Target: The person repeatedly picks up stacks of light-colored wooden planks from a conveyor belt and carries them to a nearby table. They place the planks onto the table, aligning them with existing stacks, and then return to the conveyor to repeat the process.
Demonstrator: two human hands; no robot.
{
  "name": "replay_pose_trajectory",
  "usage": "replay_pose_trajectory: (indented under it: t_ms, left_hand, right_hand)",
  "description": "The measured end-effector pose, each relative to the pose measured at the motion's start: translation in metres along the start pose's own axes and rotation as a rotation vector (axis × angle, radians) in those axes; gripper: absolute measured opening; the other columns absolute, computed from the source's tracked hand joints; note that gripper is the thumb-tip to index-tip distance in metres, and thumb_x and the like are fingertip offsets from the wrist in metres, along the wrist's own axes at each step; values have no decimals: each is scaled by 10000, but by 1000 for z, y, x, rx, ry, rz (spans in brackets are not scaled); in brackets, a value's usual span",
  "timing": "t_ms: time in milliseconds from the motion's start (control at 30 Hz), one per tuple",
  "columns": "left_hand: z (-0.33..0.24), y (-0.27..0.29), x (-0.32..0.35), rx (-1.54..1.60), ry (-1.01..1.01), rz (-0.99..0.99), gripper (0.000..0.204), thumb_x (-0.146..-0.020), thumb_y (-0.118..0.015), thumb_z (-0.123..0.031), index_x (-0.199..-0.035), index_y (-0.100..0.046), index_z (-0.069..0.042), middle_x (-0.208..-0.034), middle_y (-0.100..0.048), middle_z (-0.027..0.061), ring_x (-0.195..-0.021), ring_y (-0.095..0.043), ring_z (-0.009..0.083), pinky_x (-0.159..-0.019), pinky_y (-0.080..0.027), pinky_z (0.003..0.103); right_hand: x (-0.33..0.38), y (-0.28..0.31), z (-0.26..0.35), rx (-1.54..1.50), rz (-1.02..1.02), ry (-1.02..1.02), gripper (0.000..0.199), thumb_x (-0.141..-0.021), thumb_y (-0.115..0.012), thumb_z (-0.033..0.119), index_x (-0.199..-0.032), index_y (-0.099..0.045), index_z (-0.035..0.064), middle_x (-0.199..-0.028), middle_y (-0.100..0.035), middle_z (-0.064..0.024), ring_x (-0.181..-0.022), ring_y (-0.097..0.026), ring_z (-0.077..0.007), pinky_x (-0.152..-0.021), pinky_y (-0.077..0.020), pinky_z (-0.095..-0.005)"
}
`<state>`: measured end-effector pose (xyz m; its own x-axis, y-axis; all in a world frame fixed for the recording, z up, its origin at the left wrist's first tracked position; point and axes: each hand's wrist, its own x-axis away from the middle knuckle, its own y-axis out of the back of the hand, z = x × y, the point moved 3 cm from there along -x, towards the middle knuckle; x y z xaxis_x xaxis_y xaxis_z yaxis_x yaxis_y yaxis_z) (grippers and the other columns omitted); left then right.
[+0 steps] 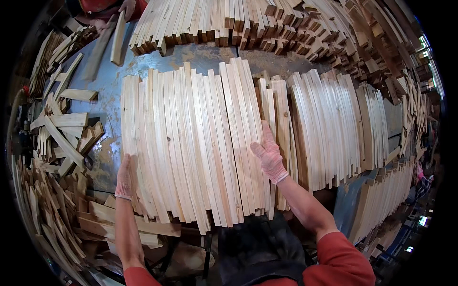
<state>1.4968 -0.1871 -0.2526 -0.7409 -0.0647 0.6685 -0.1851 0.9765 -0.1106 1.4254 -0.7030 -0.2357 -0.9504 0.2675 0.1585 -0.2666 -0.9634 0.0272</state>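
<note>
The left hand (124, 180), in a pale pinkish glove, lies flat and fairly straight-fingered against the near-left edge of a broad row of wooden strips (186, 143). The right hand (271, 157), gloved alike, is spread at the row's right side, thumb over the top of the end strips and forefinger pointing toward 12 o'clock; its other fingers are partly hidden. The row lies between the two hands at the middle of the view, strips side by side, ends uneven, the near ends reaching past the edge of the bluish, stained table (107, 112).

Just beside the right hand, a few separate strips (282, 107) stand with gaps between them, and a second row (329, 128) runs on at 3 o'clock. A stacked bank of strips (205, 21) spans 12 to 1 o'clock. Loose offcuts (67, 138) lie crossed at 9 o'clock, with a heap of thin pieces (52, 219) at 8. Another stack (381, 202) sits at 4. At 11 o'clock, a co-worker's hand (128, 7) touches an upright-looking strip (118, 40).
</note>
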Motion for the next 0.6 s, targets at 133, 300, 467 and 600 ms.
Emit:
replay_pose_trajectory:
  t_ms: [133,300,467,600]
  left_hand:
    - [-17,-12,25,1,-22,62,624,-997,-704,-429,-1462,-578,-32,-1322,-688,68,-1229,-653,221,-1062,-528,399]
    - [-17,-5,26,-26,-28,22,482,-970,-721,-354,-1322,-654,-31,-1174,-720,44,-1111,-685,184,-977,-556,355]
    - [-15,-5,14,12,-3,190,270,-931,-745,-259,-1086,-758,-39,-970,-731,10,-966,-704,160,-906,-574,334]
    - [18,33,-37,-30,-52,234,231,-907,-757,-259,-993,-763,-45,-953,-731,7,-926,-696,150,-895,-574,329]
  right_hand:
    - [-1,4,4,-158,17,-96,838,-1010,-740,217,-1680,-292,-14,-1687,-398,-158,-1524,-399,-240,-1269,-301,-372]
    - [2,1,8,-333,-53,-216,840,-989,-737,182,-1667,-296,-46,-1663,-420,-169,-1510,-423,-249,-1254,-329,-362]
    - [4,-10,43,-365,-80,-436,755,-988,-699,156,-1634,-362,-43,-1562,-530,-156,-1422,-516,-237,-1200,-401,-359]
    - [-1,-14,43,-206,42,-560,614,-942,-777,192,-1478,-541,7,-1330,-672,-105,-1205,-651,-197,-1048,-529,-365]
